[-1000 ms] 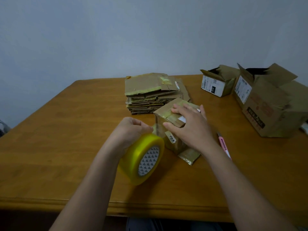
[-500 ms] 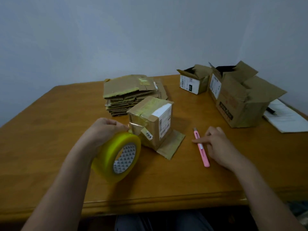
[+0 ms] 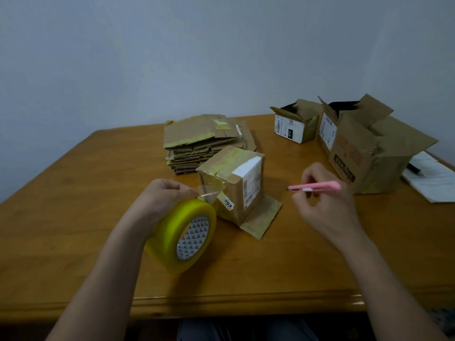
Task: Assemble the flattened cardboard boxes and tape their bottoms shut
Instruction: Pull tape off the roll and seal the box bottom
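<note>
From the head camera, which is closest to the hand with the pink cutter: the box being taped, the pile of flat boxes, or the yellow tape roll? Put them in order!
Measured from the right hand holding the pink cutter:
1. Box being taped, just to its left.
2. Yellow tape roll, farther left, in the left hand.
3. Pile of flat boxes, behind the box, toward the wall.

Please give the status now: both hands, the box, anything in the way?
Left hand grips tape roll. Right hand holds pink cutter. Tape strip runs to box, uncut. Path clear.
</note>
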A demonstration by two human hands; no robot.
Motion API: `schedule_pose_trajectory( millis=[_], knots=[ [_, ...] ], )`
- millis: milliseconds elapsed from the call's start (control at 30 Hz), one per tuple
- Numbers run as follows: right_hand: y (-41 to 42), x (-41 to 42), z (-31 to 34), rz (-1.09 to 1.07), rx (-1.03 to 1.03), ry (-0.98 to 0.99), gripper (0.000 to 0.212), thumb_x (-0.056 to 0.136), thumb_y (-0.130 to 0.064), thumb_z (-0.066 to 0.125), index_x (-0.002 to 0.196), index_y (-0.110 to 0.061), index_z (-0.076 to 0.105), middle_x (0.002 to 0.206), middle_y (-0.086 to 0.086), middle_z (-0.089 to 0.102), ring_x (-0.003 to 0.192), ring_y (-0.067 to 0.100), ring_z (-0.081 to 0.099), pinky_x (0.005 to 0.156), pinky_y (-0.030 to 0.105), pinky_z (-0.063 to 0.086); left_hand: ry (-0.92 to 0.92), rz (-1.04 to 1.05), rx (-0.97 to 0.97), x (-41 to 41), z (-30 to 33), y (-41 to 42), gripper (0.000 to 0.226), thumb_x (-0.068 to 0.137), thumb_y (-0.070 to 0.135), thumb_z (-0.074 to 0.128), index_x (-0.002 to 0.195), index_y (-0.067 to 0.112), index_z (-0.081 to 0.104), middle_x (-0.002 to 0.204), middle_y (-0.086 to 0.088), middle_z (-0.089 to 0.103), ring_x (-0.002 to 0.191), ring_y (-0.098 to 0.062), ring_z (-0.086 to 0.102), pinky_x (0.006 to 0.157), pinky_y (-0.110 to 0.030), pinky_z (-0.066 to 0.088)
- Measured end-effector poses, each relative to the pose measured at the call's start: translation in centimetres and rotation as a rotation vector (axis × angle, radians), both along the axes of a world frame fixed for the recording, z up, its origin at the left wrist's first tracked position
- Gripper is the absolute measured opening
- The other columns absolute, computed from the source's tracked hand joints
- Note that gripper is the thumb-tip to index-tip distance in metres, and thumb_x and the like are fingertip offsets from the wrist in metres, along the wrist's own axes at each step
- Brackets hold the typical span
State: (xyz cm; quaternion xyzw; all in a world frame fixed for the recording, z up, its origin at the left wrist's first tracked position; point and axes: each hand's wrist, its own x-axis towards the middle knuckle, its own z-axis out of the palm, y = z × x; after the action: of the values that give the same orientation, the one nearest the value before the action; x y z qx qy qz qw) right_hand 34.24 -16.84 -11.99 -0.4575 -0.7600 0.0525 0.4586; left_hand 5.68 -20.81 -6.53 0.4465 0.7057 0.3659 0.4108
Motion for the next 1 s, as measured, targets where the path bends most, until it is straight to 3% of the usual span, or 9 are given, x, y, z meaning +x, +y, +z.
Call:
schedule_pose_trajectory(
  millis=[100, 200, 367, 533, 633, 733, 867, 933, 1000],
  knots=[
    [-0.9, -3.6, 2.4, 0.291, 0.017, 0.434, 0.008, 0.081, -0.01, 0.054, 0.081, -0.016, 0.049, 0.073, -0.006, 0.05, 0.066, 0.001, 0.053, 0.057, 0.012, 0.046, 0.009, -0.017, -0.003, 0.0, 0.0, -0.2, 0.02, 0.087, 0.022, 0.069, 0.093, 0.003, 0.073, 0.081, -0.014, 0.074, 0.064, -0.024, 0.069, 0.053, -0.029, 0.054],
    [-1.0, -7.6, 3.5, 0.56, -0.143, 0.6, 0.011, 0.089, -0.014, 0.051, 0.093, -0.019, 0.06, 0.085, -0.002, 0.064, 0.077, 0.011, 0.062, 0.066, 0.023, 0.054, 0.012, -0.02, 0.0, -0.1, 0.0, -0.2, 0.017, 0.087, 0.023, 0.07, 0.09, 0.007, 0.074, 0.079, -0.011, 0.075, 0.063, -0.022, 0.07, 0.053, -0.028, 0.054],
    [-0.3, -10.8, 2.0, 0.595, -0.29, 0.557, 0.014, 0.087, -0.008, 0.059, 0.09, -0.02, 0.064, 0.084, -0.001, 0.067, 0.08, 0.024, 0.066, 0.066, 0.039, 0.058, -0.02, -0.015, -0.009, -0.5, -0.2, -0.6, 0.015, 0.086, 0.026, 0.07, 0.09, 0.012, 0.074, 0.079, -0.006, 0.075, 0.066, -0.021, 0.072, 0.057, -0.03, 0.056],
    [0.4, -10.5, 1.2, 0.552, -0.291, 0.519, 0.004, 0.081, -0.009, 0.062, 0.083, -0.01, 0.059, 0.078, 0.002, 0.063, 0.073, 0.018, 0.064, 0.06, 0.03, 0.055, -0.074, 0.004, 0.002, -1.2, -0.8, -0.8, 0.014, 0.086, 0.028, 0.07, 0.089, 0.015, 0.075, 0.082, -0.007, 0.075, 0.075, -0.026, 0.073, 0.071, -0.039, 0.06],
    [0.4, -10.7, 1.1, 0.523, -0.286, 0.511, 0.01, 0.079, -0.012, 0.06, 0.076, -0.019, 0.055, 0.072, 0.004, 0.061, 0.079, 0.035, 0.064, 0.071, 0.054, 0.055, -0.092, -0.005, 0.012, -1.2, -0.8, -0.7, 0.015, 0.086, 0.026, 0.07, 0.09, 0.012, 0.075, 0.083, -0.008, 0.075, 0.075, -0.027, 0.072, 0.071, -0.039, 0.06],
    [0.3, -10.8, 1.0, 0.528, -0.249, 0.393, 0.007, 0.078, -0.023, 0.059, 0.074, -0.024, 0.053, 0.076, 0.005, 0.063, 0.089, 0.04, 0.062, 0.068, 0.062, 0.051, -0.106, 0.001, 0.014, -1.3, -0.9, -0.6, 0.015, 0.085, 0.025, 0.071, 0.089, 0.012, 0.075, 0.083, -0.009, 0.075, 0.074, -0.026, 0.071, 0.069, -0.038, 0.059],
    [0.3, -10.7, 1.1, 0.498, -0.271, 0.261, 0.013, 0.072, -0.033, 0.055, 0.069, -0.022, 0.051, 0.078, 0.015, 0.065, 0.096, 0.038, 0.061, 0.067, 0.061, 0.053, -0.12, 0.008, 0.016, -1.3, -0.9, -0.6, 0.015, 0.084, 0.024, 0.072, 0.09, 0.01, 0.075, 0.085, -0.009, 0.075, 0.077, -0.028, 0.071, 0.071, -0.04, 0.06],
    [0.5, -10.6, 1.3, 0.539, -0.321, 0.374, 0.014, 0.071, -0.032, 0.053, 0.064, -0.02, 0.051, 0.064, 0.007, 0.062, 0.081, 0.027, 0.068, 0.079, 0.058, 0.055, -0.127, 0.012, 0.015, -1.3, -0.9, -0.6, 0.016, 0.084, 0.023, 0.072, 0.091, 0.01, 0.075, 0.086, -0.011, 0.075, 0.079, -0.03, 0.071, 0.075, -0.043, 0.06],
    [0.9, -10.5, 1.4, 0.6, -0.337, 0.58, 0.014, 0.073, -0.024, 0.054, 0.065, -0.013, 0.051, 0.052, -0.005, 0.056, 0.058, 0.009, 0.061, 0.094, 0.044, 0.054, -0.126, 0.012, 0.013, -1.4, -0.9, -0.7, 0.015, 0.084, 0.023, 0.071, 0.09, 0.01, 0.075, 0.087, -0.011, 0.075, 0.081, -0.031, 0.071, 0.077, -0.044, 0.059]
  ],
)
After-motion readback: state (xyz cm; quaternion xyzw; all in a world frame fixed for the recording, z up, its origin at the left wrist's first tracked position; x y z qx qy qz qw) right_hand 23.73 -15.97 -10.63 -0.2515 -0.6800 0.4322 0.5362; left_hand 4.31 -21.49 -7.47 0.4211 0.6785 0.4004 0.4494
